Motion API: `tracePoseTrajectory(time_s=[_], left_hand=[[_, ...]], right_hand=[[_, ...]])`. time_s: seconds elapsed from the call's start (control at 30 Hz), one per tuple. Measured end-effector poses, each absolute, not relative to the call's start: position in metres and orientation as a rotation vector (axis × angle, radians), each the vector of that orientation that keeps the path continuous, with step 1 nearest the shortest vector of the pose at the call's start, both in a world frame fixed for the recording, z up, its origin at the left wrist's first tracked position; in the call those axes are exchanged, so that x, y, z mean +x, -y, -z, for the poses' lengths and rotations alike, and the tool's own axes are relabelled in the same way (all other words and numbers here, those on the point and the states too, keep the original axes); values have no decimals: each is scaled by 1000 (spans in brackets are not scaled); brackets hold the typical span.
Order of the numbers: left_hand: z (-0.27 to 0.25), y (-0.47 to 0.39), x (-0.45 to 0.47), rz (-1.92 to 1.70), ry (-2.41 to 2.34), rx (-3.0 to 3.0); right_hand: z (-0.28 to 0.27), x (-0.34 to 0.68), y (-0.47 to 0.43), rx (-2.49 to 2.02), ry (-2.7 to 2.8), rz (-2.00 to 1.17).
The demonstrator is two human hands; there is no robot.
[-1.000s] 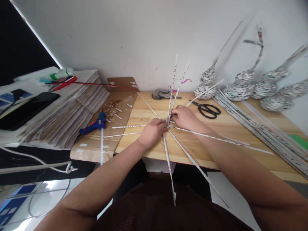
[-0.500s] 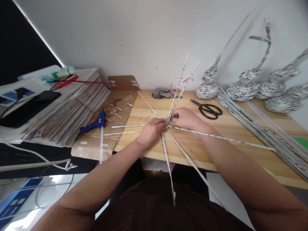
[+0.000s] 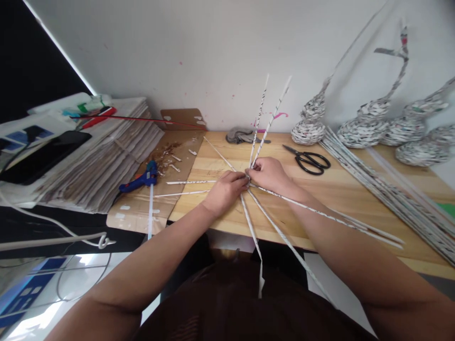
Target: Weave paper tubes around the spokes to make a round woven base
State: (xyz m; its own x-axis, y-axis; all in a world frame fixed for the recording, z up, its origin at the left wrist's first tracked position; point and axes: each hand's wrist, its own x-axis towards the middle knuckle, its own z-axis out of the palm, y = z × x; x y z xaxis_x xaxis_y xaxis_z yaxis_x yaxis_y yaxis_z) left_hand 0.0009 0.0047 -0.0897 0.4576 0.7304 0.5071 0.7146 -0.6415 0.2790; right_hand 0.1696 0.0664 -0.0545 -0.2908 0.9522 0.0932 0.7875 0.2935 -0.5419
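Note:
Rolled newspaper sticks (image 3: 275,232) spread out like spokes from a crossing point near the middle of the wooden table. My left hand (image 3: 229,189) is closed over the left side of that crossing, its fingertips pressing the sticks together. On the other side, my right hand (image 3: 268,174) pinches the sticks close to the centre. Two paper sticks (image 3: 272,118) rise from beside its fingers toward the wall. Others reach left, toward my body and to the right, where one passes over my right forearm. The crossing itself is mostly hidden by my fingers.
Black scissors (image 3: 309,160) and a grey glove (image 3: 241,136) lie behind my hands. Woven paper gourds (image 3: 308,130) and a bundle of paper sticks (image 3: 384,189) are at right. At left are a blue glue gun (image 3: 142,179), cardboard (image 3: 137,210) and a newspaper stack (image 3: 121,161).
My right hand has shifted slightly and its fingers have come closer to the left fingertips. The stick to the right now slopes lower across my forearm, and the upright pair leans a little differently.

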Motion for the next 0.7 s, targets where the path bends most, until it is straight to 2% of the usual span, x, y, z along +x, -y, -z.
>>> tracePoseTrajectory(time_s=[0.53, 0.7], left_hand=[[87, -4, 1, -926, -1292, 2666], [86, -3, 2, -946, -1432, 2505]], right_hand=[[55, 166, -78, -1573, 2258, -478], [51, 165, -82, -1535, 2313, -528]])
